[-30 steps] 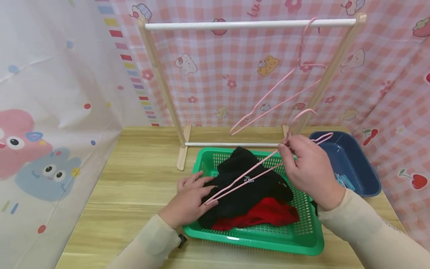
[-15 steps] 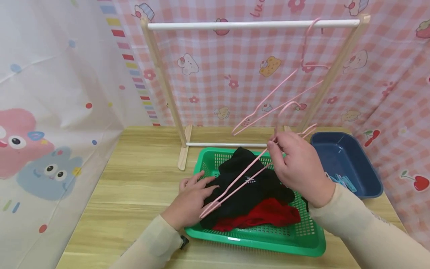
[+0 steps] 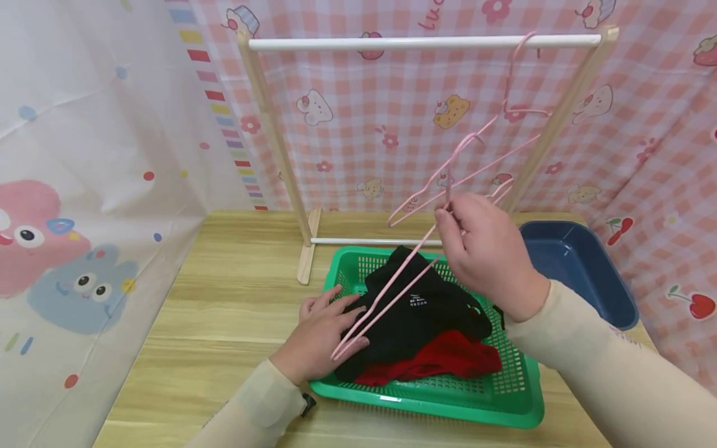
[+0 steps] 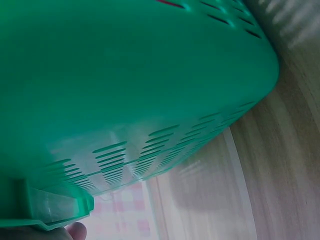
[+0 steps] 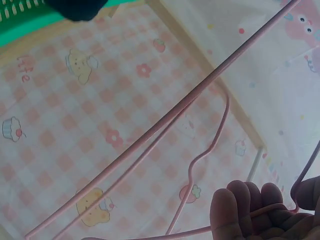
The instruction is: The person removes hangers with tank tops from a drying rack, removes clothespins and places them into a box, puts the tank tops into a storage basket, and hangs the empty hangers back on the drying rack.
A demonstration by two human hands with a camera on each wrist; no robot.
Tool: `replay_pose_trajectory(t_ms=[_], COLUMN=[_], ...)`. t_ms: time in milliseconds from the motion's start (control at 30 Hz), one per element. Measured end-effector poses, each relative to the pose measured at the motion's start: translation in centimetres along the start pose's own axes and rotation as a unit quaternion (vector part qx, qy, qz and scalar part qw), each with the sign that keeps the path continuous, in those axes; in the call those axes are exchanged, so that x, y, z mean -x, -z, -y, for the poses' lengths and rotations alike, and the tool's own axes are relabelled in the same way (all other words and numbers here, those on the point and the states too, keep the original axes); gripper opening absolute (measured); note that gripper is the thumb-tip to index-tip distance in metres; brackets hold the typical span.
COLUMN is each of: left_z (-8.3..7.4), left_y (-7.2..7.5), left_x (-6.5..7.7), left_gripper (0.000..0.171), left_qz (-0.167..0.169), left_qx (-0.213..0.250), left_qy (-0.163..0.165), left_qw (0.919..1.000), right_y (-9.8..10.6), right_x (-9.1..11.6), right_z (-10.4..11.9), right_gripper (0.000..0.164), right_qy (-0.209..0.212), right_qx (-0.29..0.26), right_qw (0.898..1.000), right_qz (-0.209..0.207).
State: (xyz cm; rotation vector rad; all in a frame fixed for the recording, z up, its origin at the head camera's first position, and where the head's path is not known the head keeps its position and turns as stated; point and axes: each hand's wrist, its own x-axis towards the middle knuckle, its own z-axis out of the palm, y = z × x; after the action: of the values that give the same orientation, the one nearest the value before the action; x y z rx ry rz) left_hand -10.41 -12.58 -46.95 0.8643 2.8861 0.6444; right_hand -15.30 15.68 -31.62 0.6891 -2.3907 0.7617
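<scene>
My right hand (image 3: 490, 249) pinches a pink clothes hanger (image 3: 403, 269) near the neck of its hook. The hanger slants over a green basket (image 3: 426, 407), its lower end crossing in front of my left thumb. In the right wrist view, bent fingers (image 5: 250, 210) surround the hanger's wire. My left hand (image 3: 319, 336) lies at the basket's left side, fingers spread over a black garment (image 3: 392, 323) with small white print. Beside that garment in the basket is a red garment (image 3: 431, 361). One fingertip (image 4: 76, 230) shows by the basket rim in the left wrist view.
Behind the basket stands a wooden rack with a white top rod (image 3: 392, 43). Another pink hanger (image 3: 508, 81) hangs near the rod's right end. A dark blue basin (image 3: 602, 249) sits at the right, partly hidden by my right arm. Printed curtains border the table (image 3: 224, 298).
My right hand has lifted the hanger up and leftward, so its hook now overlaps the hanging one in the head view. The left hand and clothes have barely moved.
</scene>
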Motion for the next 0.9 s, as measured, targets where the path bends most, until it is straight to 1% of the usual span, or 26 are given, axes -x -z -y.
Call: replay_pose_trajectory(t_ms=[100, 200, 367, 500, 733, 900], left_z=[0.0, 0.1, -0.1, -0.3, -0.2, -0.3], left_y=[0.0, -0.1, 0.0, 0.1, 0.1, 0.2], left_x=[0.0, -0.1, 0.0, 0.0, 0.0, 0.0], left_gripper=[0.054, 0.056, 0.061, 0.063, 0.067, 0.069], left_qz=[0.009, 0.016, 0.014, 0.021, 0.033, 0.043], left_qx=[0.017, 0.015, 0.001, -0.004, -0.014, -0.016], left_qy=[0.016, 0.028, 0.024, 0.027, 0.032, 0.037], left_qw=[0.9997, 0.9994, 0.9996, 0.9994, 0.9988, 0.9983], right_y=[0.1, 0.3, 0.5, 0.8, 1.2, 1.5], right_x=[-1.0, -2.0, -3.5, -4.4, -5.8, -6.7], right_z=[-0.2, -0.5, -1.1, -1.7, -3.0, -3.9], right_gripper=[0.024, 0.025, 0.029, 0.032, 0.039, 0.038], right_qy=[-0.004, -0.009, -0.026, -0.041, -0.05, -0.071], right_qx=[0.001, -0.001, -0.002, 0.0, 0.016, 0.025], right_qw=[1.0, 1.0, 0.999, 0.999, 0.997, 0.995], right_qz=[-0.003, -0.009, -0.02, -0.033, -0.053, -0.068])
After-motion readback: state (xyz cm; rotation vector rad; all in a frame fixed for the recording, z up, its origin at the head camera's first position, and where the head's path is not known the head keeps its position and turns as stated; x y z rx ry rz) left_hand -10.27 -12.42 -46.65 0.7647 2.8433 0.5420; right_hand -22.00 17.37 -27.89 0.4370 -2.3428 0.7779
